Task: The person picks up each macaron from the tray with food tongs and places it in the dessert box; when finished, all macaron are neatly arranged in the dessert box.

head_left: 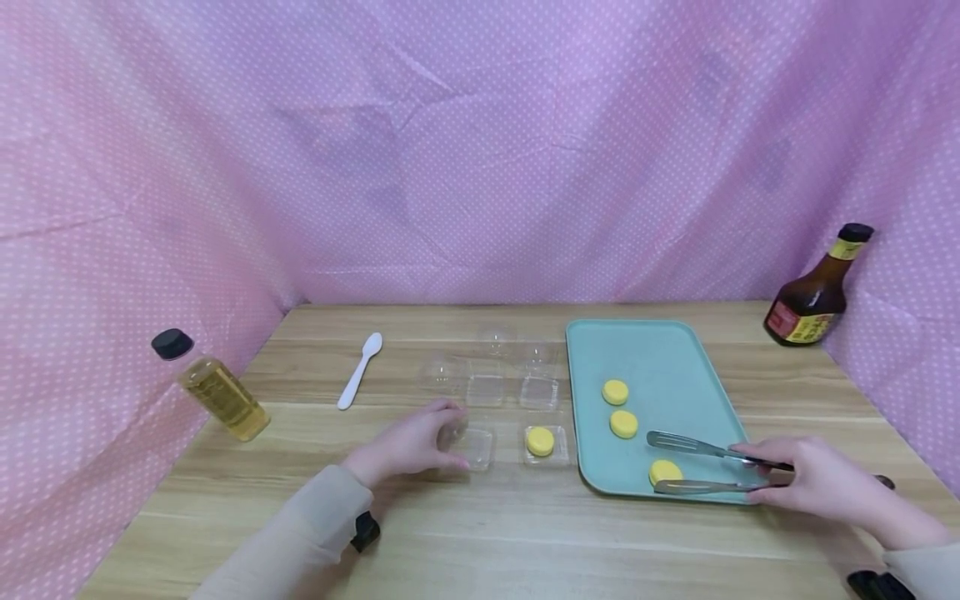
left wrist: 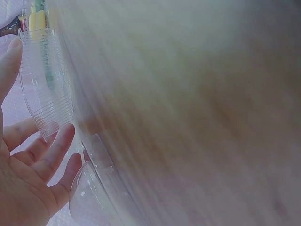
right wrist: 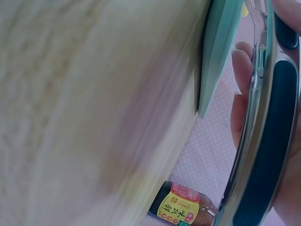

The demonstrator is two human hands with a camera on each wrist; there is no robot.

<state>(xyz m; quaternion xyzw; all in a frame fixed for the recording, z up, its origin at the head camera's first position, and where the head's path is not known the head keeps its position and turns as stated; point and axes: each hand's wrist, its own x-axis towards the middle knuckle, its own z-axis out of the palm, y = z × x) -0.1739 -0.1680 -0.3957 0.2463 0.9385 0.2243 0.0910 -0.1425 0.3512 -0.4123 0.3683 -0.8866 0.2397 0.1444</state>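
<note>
My right hand (head_left: pixel 813 479) grips metal tongs (right wrist: pixel 268 141) with dark handle grips. The tongs' two arms are spread over the front of a green tray (head_left: pixel 660 358), one on either side of a small yellow round cake (head_left: pixel 665 472). Two more yellow cakes, a nearer one (head_left: pixel 623 424) and a farther one (head_left: pixel 616 392), lie on the tray. My left hand (head_left: pixel 420 437) holds a clear plastic box (left wrist: pixel 44 89) between thumb and fingers at its sides. Beside it, another clear box (head_left: pixel 559 457) contains a yellow cake (head_left: pixel 540 442).
Behind lie two more clear boxes (head_left: pixel 486 390) and several domed clear lids (head_left: pixel 442 372). A white spoon (head_left: pixel 360 372) is to the left. An oil bottle (head_left: pixel 225 398) stands at the left edge, and a dark sauce bottle (head_left: pixel 810 304) at the back right. Pink dotted cloth (head_left: pixel 480 167) surrounds the table.
</note>
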